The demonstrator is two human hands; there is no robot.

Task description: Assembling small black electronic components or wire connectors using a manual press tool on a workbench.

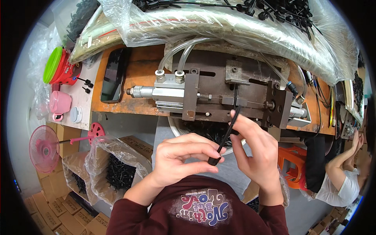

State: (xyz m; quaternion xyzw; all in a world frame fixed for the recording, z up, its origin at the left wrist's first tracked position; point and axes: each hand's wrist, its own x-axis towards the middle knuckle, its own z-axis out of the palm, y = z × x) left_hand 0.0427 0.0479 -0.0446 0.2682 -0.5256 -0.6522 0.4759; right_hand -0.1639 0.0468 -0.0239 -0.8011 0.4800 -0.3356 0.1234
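Observation:
A thin black plastic rod (pixel 224 140) with a wider, cap-like lower end slants between my hands, in front of a metal fixture. My left hand (pixel 178 156) pinches its thick lower end between thumb and fingers. Higher up, my right hand (pixel 256 150) grips the rod near its upper end with thumb and forefinger. Just beyond the rod's tip is the fixture's small metal block (pixel 232 101), with a slim black piece (pixel 235 92) across it. A pneumatic cylinder (pixel 168 94) with clear hoses is mounted at the fixture's left.
A phone (pixel 114 76) lies on the orange bench at left, near a pink cup (pixel 60 102). Below the fixture, a white basket (pixel 178 127) holds black parts. Plastic-lined boxes (pixel 120 172) of black parts stand lower left. Another person (pixel 340 176) sits far right, beside an orange stool (pixel 291 164).

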